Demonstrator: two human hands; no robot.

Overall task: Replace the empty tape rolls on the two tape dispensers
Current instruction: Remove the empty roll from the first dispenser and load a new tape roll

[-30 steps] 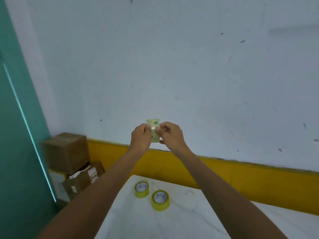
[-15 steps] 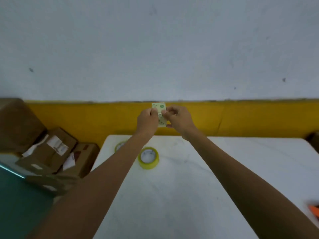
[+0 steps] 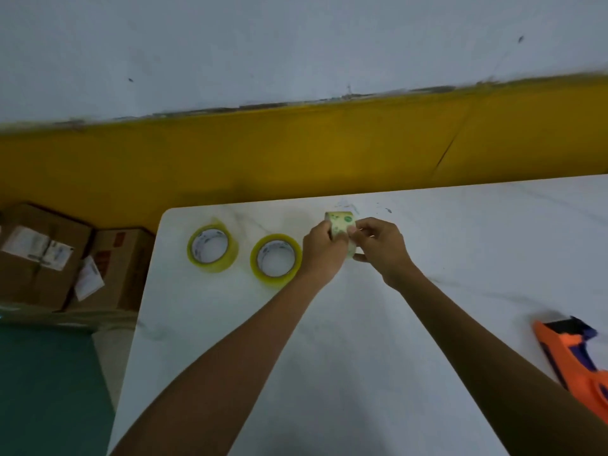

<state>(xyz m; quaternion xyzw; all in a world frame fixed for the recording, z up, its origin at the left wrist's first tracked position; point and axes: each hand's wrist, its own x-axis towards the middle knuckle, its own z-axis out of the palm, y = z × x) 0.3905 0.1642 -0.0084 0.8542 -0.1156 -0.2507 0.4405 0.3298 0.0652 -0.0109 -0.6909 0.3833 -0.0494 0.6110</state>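
While the white table (image 3: 329, 373) bears an orange dispenser (image 3: 574, 360) at its right edge and two yellow tape rolls (image 3: 275, 260) near its far left corner, the left hand (image 3: 320, 250) and right hand (image 3: 383, 248) pinch a small pale roll (image 3: 342, 227) above it, likely picking at its end.

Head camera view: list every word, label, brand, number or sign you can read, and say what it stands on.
No text can be read.
Held tape roll: green marks, blurred.
Two yellow tape rolls: faint print inside the cores, too small.
Cardboard boxes: white labels and red marks, blurred.
Orange tape dispenser: no print visible.
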